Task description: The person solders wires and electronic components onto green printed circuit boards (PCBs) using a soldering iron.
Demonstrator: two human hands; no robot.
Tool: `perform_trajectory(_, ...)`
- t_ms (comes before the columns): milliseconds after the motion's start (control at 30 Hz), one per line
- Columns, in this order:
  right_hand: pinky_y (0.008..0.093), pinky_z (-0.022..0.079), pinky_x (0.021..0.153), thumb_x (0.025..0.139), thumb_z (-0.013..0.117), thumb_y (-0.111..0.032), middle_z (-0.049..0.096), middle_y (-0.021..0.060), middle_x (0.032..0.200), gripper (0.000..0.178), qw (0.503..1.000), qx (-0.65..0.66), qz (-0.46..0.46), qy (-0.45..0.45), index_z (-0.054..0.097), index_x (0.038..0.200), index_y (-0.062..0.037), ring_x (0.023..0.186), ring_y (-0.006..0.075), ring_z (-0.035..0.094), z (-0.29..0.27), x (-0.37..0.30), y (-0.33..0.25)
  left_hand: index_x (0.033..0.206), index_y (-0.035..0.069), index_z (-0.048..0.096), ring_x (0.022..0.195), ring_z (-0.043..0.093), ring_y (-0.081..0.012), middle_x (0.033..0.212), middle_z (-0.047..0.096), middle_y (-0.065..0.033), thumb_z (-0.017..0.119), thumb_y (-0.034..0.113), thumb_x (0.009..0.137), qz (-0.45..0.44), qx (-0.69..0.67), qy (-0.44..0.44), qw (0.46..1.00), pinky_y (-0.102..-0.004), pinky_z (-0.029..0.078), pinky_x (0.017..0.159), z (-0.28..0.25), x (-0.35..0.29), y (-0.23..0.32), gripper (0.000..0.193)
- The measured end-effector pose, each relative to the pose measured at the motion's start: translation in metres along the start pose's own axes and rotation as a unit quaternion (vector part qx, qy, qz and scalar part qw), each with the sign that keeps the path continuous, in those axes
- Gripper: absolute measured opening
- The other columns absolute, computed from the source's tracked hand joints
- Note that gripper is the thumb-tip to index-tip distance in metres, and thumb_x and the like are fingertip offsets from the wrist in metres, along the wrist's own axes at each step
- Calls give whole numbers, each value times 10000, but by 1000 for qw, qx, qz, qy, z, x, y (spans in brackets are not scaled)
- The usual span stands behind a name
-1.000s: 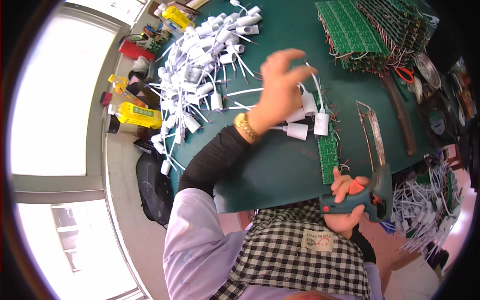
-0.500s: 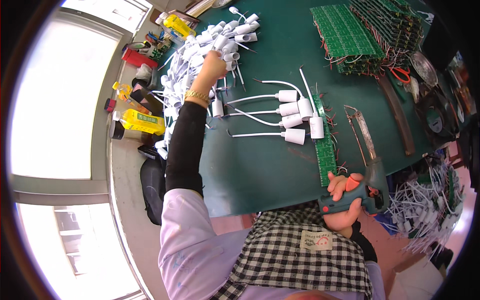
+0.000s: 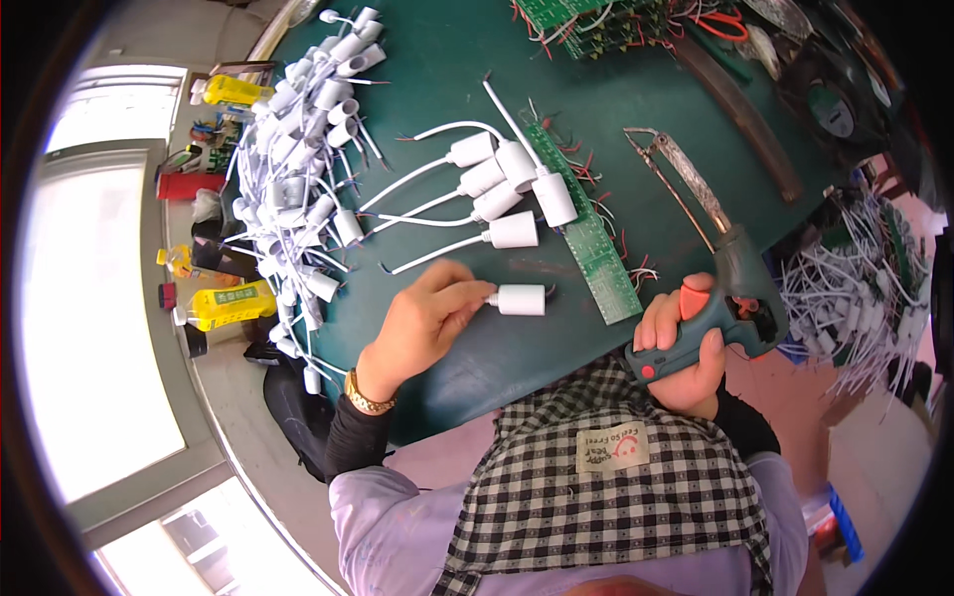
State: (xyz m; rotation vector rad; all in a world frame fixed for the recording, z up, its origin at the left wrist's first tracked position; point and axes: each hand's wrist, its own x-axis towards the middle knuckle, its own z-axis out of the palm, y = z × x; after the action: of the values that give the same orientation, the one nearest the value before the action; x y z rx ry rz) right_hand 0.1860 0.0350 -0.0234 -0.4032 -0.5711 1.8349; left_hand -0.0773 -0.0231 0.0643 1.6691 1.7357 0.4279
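Note:
My left hand (image 3: 422,320) pinches the neck of a white lamp socket (image 3: 522,300) just over the near part of the table. Around a blue-grey soldering gun (image 3: 747,266) with an orange trigger, my right hand (image 3: 686,343) is closed, and the gun's bent tip points to the far left. Several more white sockets with cables (image 3: 514,230) lie in a loose row beyond my left hand. One of them rests across a long green circuit board strip (image 3: 603,266) with red and white wires along its edge.
A big heap of white sockets (image 3: 293,149) covers the table's left side. Stacked green boards (image 3: 586,35) and a dark curved bar (image 3: 740,119) lie at the far right. Yellow bottles (image 3: 234,303) stand on the left ledge. Bundled wired parts (image 3: 845,308) sit below the right edge.
My left hand has come back from the heap toward me, bringing one lamp socket. My right hand still holds the soldering gun. The whole view has shifted and turned.

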Motion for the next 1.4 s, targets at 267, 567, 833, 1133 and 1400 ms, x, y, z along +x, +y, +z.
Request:
perform_trajectory(267,291,453,564,912,479,-398,504,74,701,533,1000,-6,-10,-1,357,1251,-5,624,161,487,-8,-2,3,1165,61,545,1068,500,-382,1242,437,-227,755,115,658,237,166,89,953,-440,444,865,42,7,0,551)
perform_trajectory(567,302,459,567,904,493,-379,506,90,677,525,1000,-10,-2,-9,359,1243,0,616,178,505,-11,-2,1,968,91,622,837,557,-241,1023,551,-98,693,118,647,246,285,139,916,-339,447,638,53,37,13,329)
perform_trajectory(833,270,439,584,907,489,-452,472,42,728,551,998,-58,28,-17,347,1268,-61,674,153,460,-11,-1,-7,875,51,619,758,551,-264,945,560,-92,714,-23,586,211,222,199,931,-339,458,624,59,45,9,313)
perform_trajectory(1133,303,450,588,901,512,-394,518,83,705,552,994,-110,12,-19,355,1251,2,634,185,504,-20,-5,-18,777,40,658,718,487,-195,867,528,-68,723,-45,644,161,74,250,952,-299,419,587,65,59,13,170)
perform_trajectory(1400,309,459,585,892,535,-444,520,76,702,595,982,-185,20,-33,340,1250,-12,626,189,511,-23,-7,-22,784,52,651,721,480,-208,868,545,-51,720,-30,617,137,86,278,947,-319,412,612,73,66,15,198)
